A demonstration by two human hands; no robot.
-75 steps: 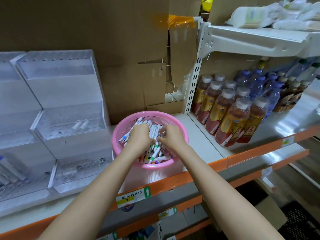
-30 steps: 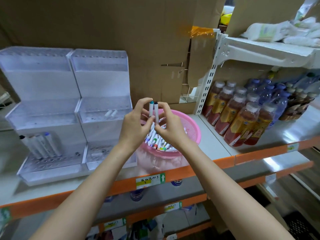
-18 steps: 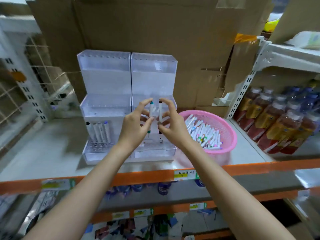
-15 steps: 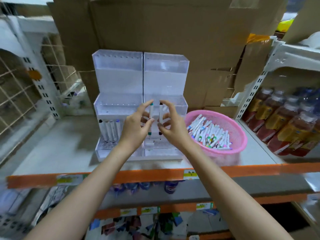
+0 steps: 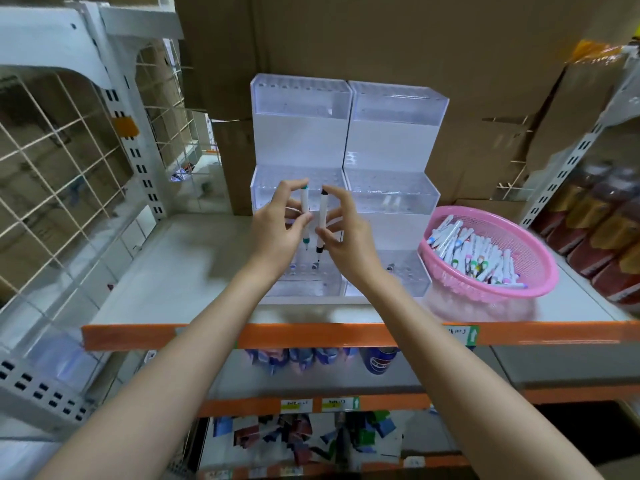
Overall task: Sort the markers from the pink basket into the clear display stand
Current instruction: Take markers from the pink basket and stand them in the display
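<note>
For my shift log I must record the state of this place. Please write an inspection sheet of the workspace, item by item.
Surface: white shelf board, orange front edge.
Job's things: clear display stand at centre; pink basket to its right, full of markers; teal-capped marker and black-capped marker held upright before the stand.
Clutter: nothing seen.
Hands: left hand pinches the teal-capped marker; right hand pinches the black-capped marker.
Cables: nothing seen.
Surroundings: cardboard boxes behind, wire grid left, blurred bottles right.
</note>
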